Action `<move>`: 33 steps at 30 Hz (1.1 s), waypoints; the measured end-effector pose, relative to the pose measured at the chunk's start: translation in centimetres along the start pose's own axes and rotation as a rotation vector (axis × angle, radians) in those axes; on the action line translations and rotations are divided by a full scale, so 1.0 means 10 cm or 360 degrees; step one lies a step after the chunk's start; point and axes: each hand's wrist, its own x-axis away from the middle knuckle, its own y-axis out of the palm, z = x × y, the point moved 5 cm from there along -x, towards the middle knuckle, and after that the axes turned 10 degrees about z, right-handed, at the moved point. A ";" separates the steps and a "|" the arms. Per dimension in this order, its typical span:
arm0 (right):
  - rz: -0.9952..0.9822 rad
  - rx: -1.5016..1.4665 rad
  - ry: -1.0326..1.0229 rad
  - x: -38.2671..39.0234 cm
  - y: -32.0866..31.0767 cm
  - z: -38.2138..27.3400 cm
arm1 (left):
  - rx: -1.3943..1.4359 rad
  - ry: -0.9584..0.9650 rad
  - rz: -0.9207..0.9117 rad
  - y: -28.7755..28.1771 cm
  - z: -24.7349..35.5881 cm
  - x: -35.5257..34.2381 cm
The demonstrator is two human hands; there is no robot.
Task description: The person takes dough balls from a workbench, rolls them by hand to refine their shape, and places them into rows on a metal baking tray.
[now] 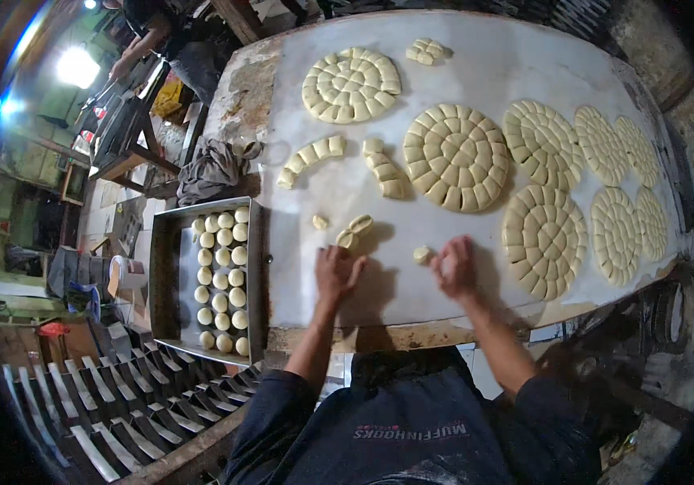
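Observation:
My left hand (pixel 336 275) is low over the pale work table (pixel 298 275), thumb spread away from its fingers. Just beyond its fingertips lies a cut dough piece (pixel 348 240), with a second dough piece (pixel 361 222) touching it and a smaller bit of dough (pixel 319 221) farther left. To the right, my right hand (pixel 455 268) has its thumb and fingers apart, the thumb beside a small dough lump (pixel 422 255). Whether it touches the lump is hard to tell. Past my hands are a curved row of dough pieces (pixel 312 159) and a shorter strip (pixel 384 170).
Several flat dough rounds cut into segments, such as this spiral round (pixel 456 158), cover the table's right and far side. Left of the table, a metal tray (pixel 256 267) holds rows of dough balls. A grey cloth (pixel 208 171) lies beyond it. A person (pixel 193 61) stands far left.

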 end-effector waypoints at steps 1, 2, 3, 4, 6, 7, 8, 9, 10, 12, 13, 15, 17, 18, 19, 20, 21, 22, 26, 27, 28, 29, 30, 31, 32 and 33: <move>-0.0067 -0.0006 -0.0167 0.22 0.06 -0.09 | 0.0052 -0.0022 0.0005 0.11 0.10 0.14; -0.0130 -0.0016 -0.0333 0.45 0.12 -0.17 | -0.0026 0.0245 -0.0071 0.18 0.10 0.41; -0.0141 0.0007 -0.0519 0.59 0.09 -0.15 | -0.0126 0.0510 -0.0135 0.19 0.08 0.72; -0.0137 0.0066 -0.0675 0.76 0.02 -0.05 | -0.0171 0.0598 -0.0208 0.07 0.23 0.85; -0.0388 0.0006 -0.0628 0.68 -0.32 0.30 | -0.0389 0.0526 -0.0522 -0.20 0.10 0.87; -0.0473 -0.0024 -0.0572 0.54 -0.46 0.43 | -0.0505 0.0406 -0.0472 -0.33 -0.28 0.82; -0.0324 0.0112 -0.0515 0.18 -0.55 0.38 | -0.0613 0.0287 -0.0430 -0.46 -0.64 0.77; -0.0177 0.0269 -0.0444 -0.13 -0.59 0.36 | -0.0553 0.0253 -0.0161 -0.46 -0.65 0.49; -0.0180 0.0264 -0.0442 -0.30 -0.44 0.32 | -0.0484 0.0230 0.0109 -0.49 -0.63 0.22; 0.0021 0.0065 -0.0149 -0.44 -0.18 0.24 | -0.0299 0.0122 0.0290 -0.22 -0.30 -0.14; 0.0000 0.0067 -0.0137 -0.35 -0.12 0.19 | -0.0277 0.0002 0.0290 -0.06 -0.23 -0.16; -0.0155 0.0041 -0.0237 -0.04 -0.03 0.03 | -0.0280 -0.0149 0.0173 0.13 -0.21 0.18; -0.0284 0.0010 -0.0355 0.22 -0.18 0.18 | -0.0346 0.0399 -0.0171 0.07 -0.21 0.57; -0.0250 0.0048 -0.0304 0.27 -0.32 0.40 | -0.0206 0.0487 -0.0219 -0.10 -0.14 0.54; -0.0202 0.0172 -0.0265 0.21 -0.40 0.50 | -0.0076 0.0566 -0.0272 -0.30 -0.07 0.51; -0.0170 0.0246 -0.0268 0.09 -0.44 0.49 | -0.0138 0.0293 -0.0116 -0.39 -0.64 0.59; -0.0119 0.0416 -0.0285 -0.21 -0.48 0.39 | -0.0175 0.0009 0.0050 -0.47 -1.24 0.71; -0.0107 0.0464 -0.0200 -0.43 -0.43 0.28 | -0.0178 -0.0248 0.0219 -0.57 -1.78 0.81; 0.0214 0.0376 0.0144 -0.48 0.01 0.27 | -0.0088 0.0313 0.0387 -0.30 -0.51 -0.38; 0.0321 0.0234 0.0253 -0.50 0.09 0.16 | 0.0112 -0.0134 0.0362 -0.21 -0.56 -0.19; 0.0186 0.0239 0.0202 -0.34 0.18 0.13 | -0.0061 -0.0010 0.0130 -0.07 -0.52 -0.06; 0.0119 0.0246 0.0085 -0.17 0.16 0.03 | 0.0373 0.0184 0.0006 -0.22 -0.25 0.06; 0.0053 0.0224 -0.0057 -0.02 0.15 -0.16 | 0.0468 -0.0233 -0.0269 -0.13 -0.42 0.43; -0.0049 0.0256 -0.0155 0.08 0.07 -0.28 | 0.0256 0.0201 -0.0241 -0.34 -0.33 0.67; -0.0150 0.0290 -0.0251 0.15 -0.04 -0.37 | 0.0251 0.0160 -0.0326 -0.57 -0.34 0.83; -0.0267 0.0226 -0.0012 0.20 -0.11 -0.14 | 0.0248 0.0126 -0.0414 -0.84 -0.35 0.93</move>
